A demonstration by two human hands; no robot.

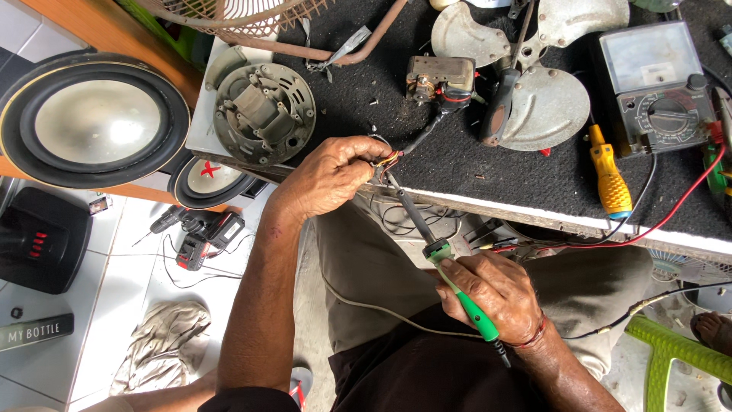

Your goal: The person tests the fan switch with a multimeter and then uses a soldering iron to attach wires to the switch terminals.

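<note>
My left hand (329, 177) pinches a bundle of thin coloured wires (390, 159) at the front edge of the workbench. A black sleeved lead runs from those wires up to a small grey motor part (440, 79) on the bench. My right hand (497, 294) grips a soldering iron with a green handle (467, 302). Its dark metal shaft (410, 211) points up and left, with the tip touching the wires at my left fingertips. The iron's cord trails down past my wrist.
A dark mat covers the workbench (534, 179). On it lie a round motor housing (264, 113), metal fan blades (546, 107), a black-handled screwdriver (497, 114), a yellow-handled screwdriver (610, 175) and an analogue multimeter (656, 84) with a red lead. Speakers (93, 118) and a cordless drill (202, 233) sit at left.
</note>
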